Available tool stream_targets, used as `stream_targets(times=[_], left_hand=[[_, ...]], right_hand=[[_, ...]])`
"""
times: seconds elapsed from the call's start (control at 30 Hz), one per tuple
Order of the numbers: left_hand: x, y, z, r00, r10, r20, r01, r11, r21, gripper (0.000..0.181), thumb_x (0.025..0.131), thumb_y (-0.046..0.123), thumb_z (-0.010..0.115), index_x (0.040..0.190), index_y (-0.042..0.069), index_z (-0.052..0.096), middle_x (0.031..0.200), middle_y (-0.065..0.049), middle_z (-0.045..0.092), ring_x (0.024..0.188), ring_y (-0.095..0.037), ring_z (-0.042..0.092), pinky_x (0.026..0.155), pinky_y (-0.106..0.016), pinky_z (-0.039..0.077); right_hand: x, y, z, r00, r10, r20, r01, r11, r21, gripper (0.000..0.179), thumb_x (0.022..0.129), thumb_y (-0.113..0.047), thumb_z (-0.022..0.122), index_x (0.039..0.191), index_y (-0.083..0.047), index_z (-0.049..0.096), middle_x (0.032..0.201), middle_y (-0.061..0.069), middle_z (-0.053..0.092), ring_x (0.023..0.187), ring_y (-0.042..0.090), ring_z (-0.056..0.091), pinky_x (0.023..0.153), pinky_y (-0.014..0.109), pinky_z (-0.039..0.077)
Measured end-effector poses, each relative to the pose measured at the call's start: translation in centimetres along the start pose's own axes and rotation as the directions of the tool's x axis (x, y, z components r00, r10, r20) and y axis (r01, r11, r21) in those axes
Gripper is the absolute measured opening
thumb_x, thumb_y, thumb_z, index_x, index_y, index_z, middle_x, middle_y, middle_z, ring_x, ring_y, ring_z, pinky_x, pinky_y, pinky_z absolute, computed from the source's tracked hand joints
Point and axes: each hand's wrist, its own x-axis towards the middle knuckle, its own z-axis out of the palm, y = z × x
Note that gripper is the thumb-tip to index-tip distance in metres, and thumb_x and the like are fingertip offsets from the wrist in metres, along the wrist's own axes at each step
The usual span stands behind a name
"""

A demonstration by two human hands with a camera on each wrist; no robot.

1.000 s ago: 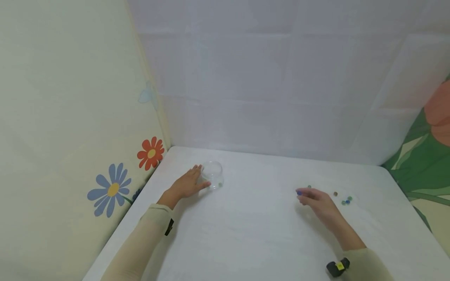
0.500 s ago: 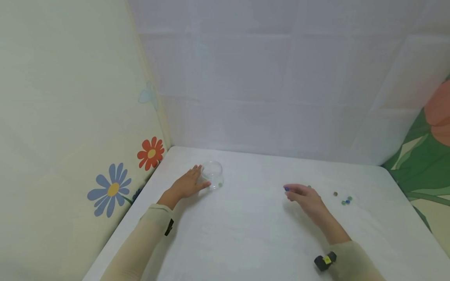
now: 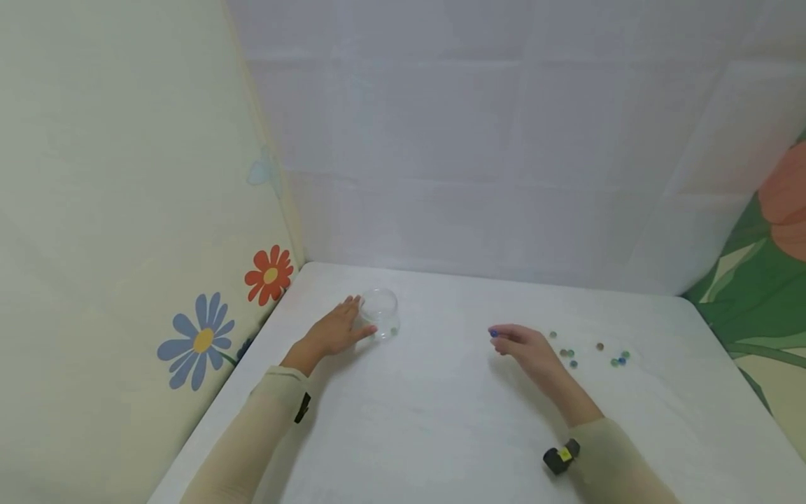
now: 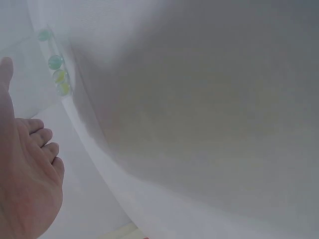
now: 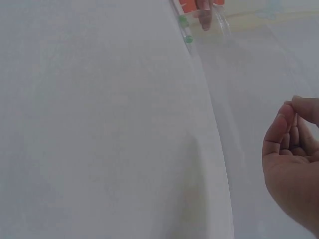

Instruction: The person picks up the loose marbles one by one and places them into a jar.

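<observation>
In the head view my left hand [image 3: 334, 331] rests against the left side of a clear glass jar [image 3: 380, 308], thumb at the front and fingers behind, all fairly straight. Several green and yellow marbles [image 4: 55, 62] lie at the bottom of the jar, as the left wrist view shows. Over the table, right of centre, my right hand [image 3: 527, 352] pinches a blue marble [image 3: 494, 334] between thumb and fingertips. That marble is hidden by the fingers in the right wrist view. Loose marbles [image 3: 600, 346] lie on the table to the right of this hand.
A white cloth covers the table [image 3: 441, 420]. Behind it hangs a plain pale sheet [image 3: 441, 140]. On the left stands a cream cloth wall [image 3: 113, 175] with printed flowers; a printed leaf pattern [image 3: 737, 308] borders the right side.
My right hand has moved left with the blue marble, away from the loose marbles, uncovering several of them. The left hand and the jar have stayed in place.
</observation>
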Motion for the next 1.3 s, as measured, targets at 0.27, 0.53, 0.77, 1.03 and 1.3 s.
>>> stream_targets(times=[0.27, 0.53, 0.77, 1.03, 1.3], left_hand=[[-0.3, 0.1, -0.2, 1.0, 0.003, -0.003, -0.003, 1.0, -0.005, 0.099, 0.098, 0.069, 0.043, 0.16, -0.003, 0.017, 0.168, -0.019, 0.015, 0.155, -0.036, 0.013, 0.124, -0.053, 0.018], [-0.2, 0.2, -0.2, 1.0, -0.005, 0.005, 0.005, 1.0, -0.013, 0.1, 0.098, 0.07, 0.043, 0.16, -0.003, 0.016, 0.168, -0.02, 0.015, 0.155, -0.036, 0.012, 0.124, -0.053, 0.019], [-0.1, 0.2, -0.2, 1.0, -0.005, 0.006, 0.005, 1.0, -0.002, 0.102, 0.097, 0.073, 0.042, 0.16, -0.002, 0.015, 0.168, -0.019, 0.014, 0.156, -0.036, 0.012, 0.124, -0.053, 0.018], [0.0, 0.1, -0.1, 1.0, -0.009, -0.001, 0.009, 1.0, -0.007, 0.1, 0.098, 0.07, 0.042, 0.16, -0.003, 0.015, 0.168, -0.021, 0.015, 0.155, -0.037, 0.012, 0.124, -0.053, 0.018], [0.3, -0.2, 0.3, 1.0, -0.012, -0.002, 0.012, 1.0, 0.002, 0.102, 0.097, 0.073, 0.04, 0.161, -0.001, 0.014, 0.168, -0.021, 0.014, 0.155, -0.038, 0.014, 0.124, -0.054, 0.018]], right_hand=[[1.2, -0.6, 1.8, 1.0, -0.011, 0.025, 0.01, 1.0, 0.027, 0.036, 0.099, -0.019, 0.065, 0.132, -0.005, 0.064, 0.128, 0.017, 0.067, 0.11, 0.027, 0.066, 0.099, 0.04, 0.054], [2.4, -1.6, 3.9, 0.997, -0.031, 0.065, 0.025, 0.995, 0.095, 0.037, 0.098, -0.021, 0.067, 0.131, -0.004, 0.065, 0.126, 0.019, 0.067, 0.11, 0.03, 0.065, 0.1, 0.044, 0.052], [3.8, -2.4, 5.8, 0.995, -0.044, 0.088, 0.036, 0.995, 0.095, 0.04, 0.098, -0.025, 0.068, 0.133, -0.005, 0.065, 0.125, 0.015, 0.068, 0.108, 0.027, 0.065, 0.105, 0.052, 0.048], [5.5, -3.9, 7.8, 0.992, -0.051, 0.112, 0.042, 0.996, 0.084, 0.04, 0.097, -0.028, 0.07, 0.131, -0.008, 0.067, 0.121, 0.008, 0.07, 0.104, 0.019, 0.065, 0.105, 0.052, 0.047], [7.1, -5.3, 9.6, 0.989, -0.086, 0.124, 0.074, 0.992, 0.099, 0.039, 0.097, -0.028, 0.07, 0.131, -0.009, 0.067, 0.121, 0.006, 0.07, 0.106, 0.02, 0.066, 0.105, 0.05, 0.049]])
